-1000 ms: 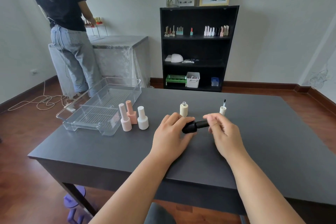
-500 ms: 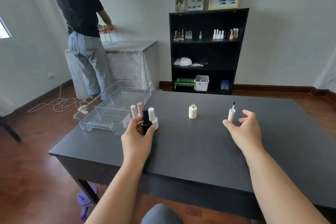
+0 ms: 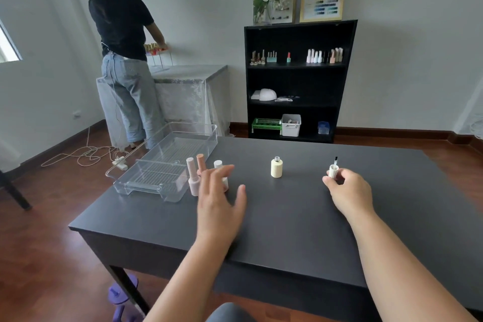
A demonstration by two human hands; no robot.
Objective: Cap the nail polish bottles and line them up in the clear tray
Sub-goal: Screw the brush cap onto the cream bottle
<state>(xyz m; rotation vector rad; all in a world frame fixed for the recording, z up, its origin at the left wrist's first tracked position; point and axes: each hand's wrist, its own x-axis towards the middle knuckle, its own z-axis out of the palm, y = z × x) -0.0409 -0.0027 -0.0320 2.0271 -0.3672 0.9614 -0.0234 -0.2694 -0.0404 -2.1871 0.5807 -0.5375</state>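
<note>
Our right hand (image 3: pixel 349 192) pinches the cream brush cap (image 3: pixel 333 170) between thumb and fingertips; the cap stands on the dark table (image 3: pixel 300 217) with its brush pointing up. Our left hand (image 3: pixel 218 201) is empty, fingers spread and loose, hovering just in front of the capped bottles, touching none of them as far as we can tell.

Between the two hands, well apart from either, stands the open cream bottle (image 3: pixel 276 168), its neck bare. That bottle and the cap in our right hand look like a matching pair, so we judge capping it to be the step in hand.

Behind our left fingers stands a cluster of capped bottles just beside the near corner of the clear tray (image 3: pixel 167 162): a pale pink bottle (image 3: pixel 193 180), a peach bottle (image 3: pixel 201 163) and a white bottle (image 3: pixel 219 168), the last partly hidden by our fingers. Whether another bottle stands behind the hand we cannot tell.

The tray holds no bottles. So, by our reckoning, most of the capping is done, one bottle is left to close, and the lining-up in the tray is not yet begun.
</note>
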